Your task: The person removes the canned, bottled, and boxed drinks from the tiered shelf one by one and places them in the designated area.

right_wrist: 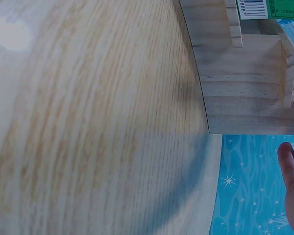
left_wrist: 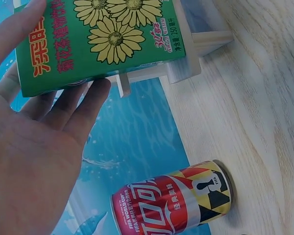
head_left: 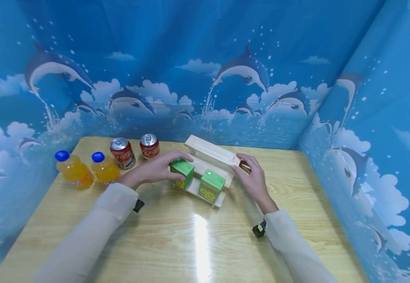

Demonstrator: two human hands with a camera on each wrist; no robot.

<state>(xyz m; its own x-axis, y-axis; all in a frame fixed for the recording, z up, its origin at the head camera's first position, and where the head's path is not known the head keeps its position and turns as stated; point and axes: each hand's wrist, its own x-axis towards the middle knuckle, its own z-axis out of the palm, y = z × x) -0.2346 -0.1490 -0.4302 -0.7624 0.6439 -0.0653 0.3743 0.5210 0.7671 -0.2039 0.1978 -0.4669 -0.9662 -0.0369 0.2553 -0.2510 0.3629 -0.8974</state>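
Observation:
A small pale wooden stepped rack (head_left: 210, 149) stands toward the back of the table. My left hand (head_left: 159, 169) grips a green drink carton (head_left: 183, 171) with yellow flowers by its sides, at the left end of the rack's lowest step. In the left wrist view, the thumb and fingers span this carton (left_wrist: 103, 49). A second green carton (head_left: 212, 184) sits upright to its right on the same step. My right hand (head_left: 252, 175) holds the right end of the rack's top tier between thumb and fingers; the right wrist view shows the rack's side panel (right_wrist: 250, 88).
Left of the rack stand two red cola cans, one nearer (head_left: 122, 153) and one farther (head_left: 150, 146). Beyond them are two orange drink bottles with blue caps, at left (head_left: 74, 171) and right (head_left: 105, 169). A blue dolphin-print curtain (head_left: 198, 78) borders the wooden table (head_left: 162, 243).

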